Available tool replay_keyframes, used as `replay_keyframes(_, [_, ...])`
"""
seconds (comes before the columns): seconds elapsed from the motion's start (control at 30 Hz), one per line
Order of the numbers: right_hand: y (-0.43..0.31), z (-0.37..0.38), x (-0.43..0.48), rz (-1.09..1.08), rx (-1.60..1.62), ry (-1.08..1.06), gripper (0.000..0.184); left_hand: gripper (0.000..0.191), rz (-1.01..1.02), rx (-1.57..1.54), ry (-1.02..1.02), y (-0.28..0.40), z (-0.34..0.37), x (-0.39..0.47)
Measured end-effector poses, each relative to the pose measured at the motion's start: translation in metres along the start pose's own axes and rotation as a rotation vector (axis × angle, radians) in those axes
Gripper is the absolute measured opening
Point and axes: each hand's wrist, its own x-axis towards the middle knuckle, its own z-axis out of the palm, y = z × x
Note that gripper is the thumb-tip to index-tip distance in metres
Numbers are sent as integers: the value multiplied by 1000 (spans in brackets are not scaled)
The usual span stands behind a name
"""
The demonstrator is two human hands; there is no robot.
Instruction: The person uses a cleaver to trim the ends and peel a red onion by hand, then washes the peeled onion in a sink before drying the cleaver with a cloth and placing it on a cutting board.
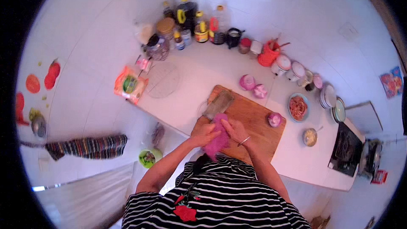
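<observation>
My left hand [205, 134] and my right hand [234, 130] both grip a pink cloth [218, 140], which hangs down between them in front of my striped shirt. Under and beyond them lies a wooden cutting board [254, 124]. A cleaver [219, 104] rests flat at the board's far left corner. One peeled red onion piece [274, 119] sits near the board's right edge. Two more red onion pieces, a left one [247, 82] and a right one [260, 91], lie on the counter past the board.
A bowl of raw meat [298, 107] and a small bowl [310, 137] with a utensil stand to the right, before a black cooktop [346, 149]. Bottles [201, 31] and jars line the wall. An orange bag [130, 84] lies left; a green bin [148, 158] stands below the counter.
</observation>
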Motion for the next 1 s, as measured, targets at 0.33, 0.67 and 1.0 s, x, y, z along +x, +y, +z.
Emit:
replay_keyframes(0.33, [8,-45,-31,210,-18,-147,33,29,-253,-320,488,-18,-91,10])
replay_keyframes(0.67, [93,-54,-93,289,-141,-62,34,45,-452,-136,563,-91,-118,13])
replay_keyframes(1.0, [157,-24,-105,293,-67,-109,31,76,-545,136,286,-214,-113,-24])
